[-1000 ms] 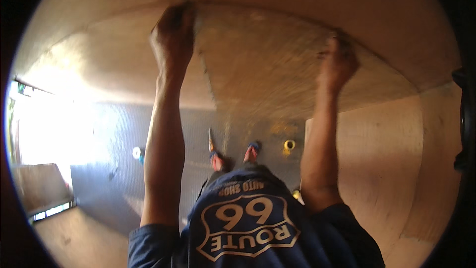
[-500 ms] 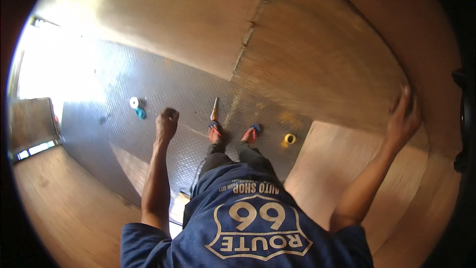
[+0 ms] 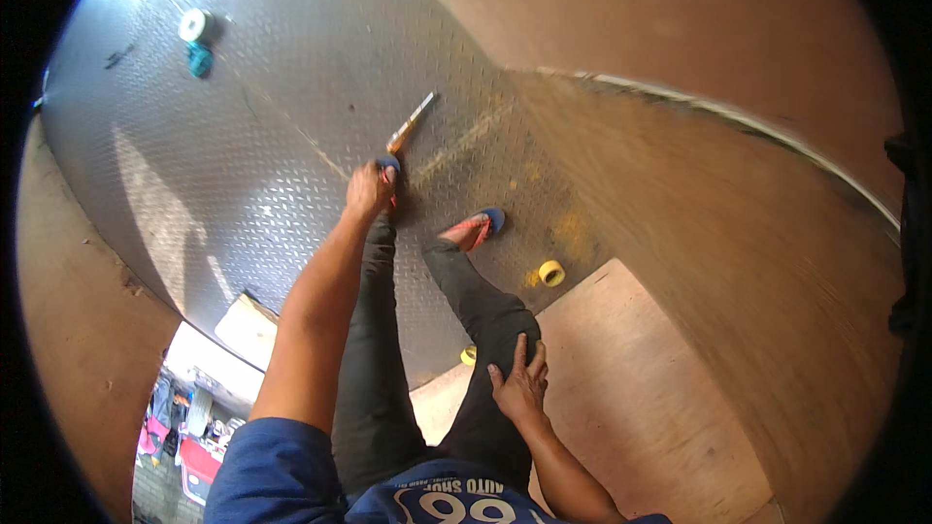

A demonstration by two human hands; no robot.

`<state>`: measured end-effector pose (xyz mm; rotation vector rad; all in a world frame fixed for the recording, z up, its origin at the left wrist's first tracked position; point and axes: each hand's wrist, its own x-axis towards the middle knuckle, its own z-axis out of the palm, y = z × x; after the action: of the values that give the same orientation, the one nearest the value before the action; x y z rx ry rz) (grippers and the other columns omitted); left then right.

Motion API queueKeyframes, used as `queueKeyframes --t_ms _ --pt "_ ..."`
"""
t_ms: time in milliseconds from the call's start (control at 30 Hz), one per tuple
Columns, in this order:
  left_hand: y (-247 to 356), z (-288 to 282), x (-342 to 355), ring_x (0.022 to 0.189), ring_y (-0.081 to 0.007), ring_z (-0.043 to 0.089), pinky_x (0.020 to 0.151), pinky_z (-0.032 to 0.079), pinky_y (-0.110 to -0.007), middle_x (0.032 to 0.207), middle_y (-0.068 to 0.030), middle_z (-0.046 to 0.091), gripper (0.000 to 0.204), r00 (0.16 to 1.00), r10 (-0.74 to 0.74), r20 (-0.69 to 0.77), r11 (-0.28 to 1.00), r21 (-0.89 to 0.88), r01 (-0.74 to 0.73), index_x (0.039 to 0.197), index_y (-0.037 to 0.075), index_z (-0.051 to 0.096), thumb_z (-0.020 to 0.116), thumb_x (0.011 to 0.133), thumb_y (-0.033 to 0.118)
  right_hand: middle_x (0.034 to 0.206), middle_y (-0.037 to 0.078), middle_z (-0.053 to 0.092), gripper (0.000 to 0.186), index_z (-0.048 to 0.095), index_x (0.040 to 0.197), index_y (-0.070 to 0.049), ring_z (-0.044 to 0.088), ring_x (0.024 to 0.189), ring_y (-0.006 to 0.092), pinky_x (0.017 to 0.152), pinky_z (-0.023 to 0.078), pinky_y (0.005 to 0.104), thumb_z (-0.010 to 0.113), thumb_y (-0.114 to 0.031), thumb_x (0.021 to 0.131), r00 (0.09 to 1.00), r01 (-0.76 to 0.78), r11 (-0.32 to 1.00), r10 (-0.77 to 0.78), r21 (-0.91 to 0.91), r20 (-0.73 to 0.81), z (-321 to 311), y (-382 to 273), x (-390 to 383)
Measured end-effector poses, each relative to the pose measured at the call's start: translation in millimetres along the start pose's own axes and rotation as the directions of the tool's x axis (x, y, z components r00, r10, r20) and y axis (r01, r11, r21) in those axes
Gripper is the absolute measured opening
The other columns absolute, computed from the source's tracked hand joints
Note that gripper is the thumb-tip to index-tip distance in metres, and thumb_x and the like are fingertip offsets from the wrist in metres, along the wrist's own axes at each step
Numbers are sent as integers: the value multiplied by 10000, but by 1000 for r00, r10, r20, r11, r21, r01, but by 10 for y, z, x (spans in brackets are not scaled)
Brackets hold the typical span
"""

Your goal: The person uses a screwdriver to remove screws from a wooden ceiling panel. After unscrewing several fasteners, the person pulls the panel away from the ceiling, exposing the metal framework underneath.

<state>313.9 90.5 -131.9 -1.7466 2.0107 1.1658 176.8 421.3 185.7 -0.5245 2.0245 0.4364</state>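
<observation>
An orange-handled long thin tool (image 3: 413,123) is lying on the metal floor (image 3: 301,49), just far and right of the left hand (image 3: 367,192), its 1 long axis slanting from near-left handle to far-right tip; that hand is being the nearer of the 2, its fingers curling over the left sandal (image 3: 390,175), grip impossible to tell, while the right hand (image 3: 524,390) is resting spread and unladen on the right knee (image 3: 507,322)

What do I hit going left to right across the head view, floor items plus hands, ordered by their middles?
Small dark item, unclear what → white roll → pale box-like item → left hand → slim orange-handled tool → right hand → yellow roll
</observation>
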Motion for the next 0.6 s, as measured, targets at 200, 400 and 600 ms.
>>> queueKeyframes --t_ms 200,400,600 --pt "-213 1339 1307 1047 -465 639 896 538 -531 1147 -240 603 275 987 105 -119 985 150 -87 1185 64 533 553 971 234 1490 323 203 822 282 1566 -56 298 1353 491 1111 295 620 686 -329 904 984 -140 988 133 -59 -120 -2 -166 380" --pt "-495 1475 1701 1018 -470 659 852 546 -550 1114 -256 638 228 991 124 48 965 228 -132 1162 52 558 476 984 170 1494 308 207 833 304 1556 -66 316 1349 482 1115 300 600 713 -324 878 980 -96 994 86 -45 -182 142 -105 375" --pt "-78 367 283 1216 -438 561 1030 441 -501 1282 -291 586 480 974 80 210 984 140 -111 1222 48 619 636 873 377 1509 277 248 851 300 1569 -103 330 1367 490 1132 338 562 732 -378 889 995 -82 994 86 76 -57 -198 -480 154"
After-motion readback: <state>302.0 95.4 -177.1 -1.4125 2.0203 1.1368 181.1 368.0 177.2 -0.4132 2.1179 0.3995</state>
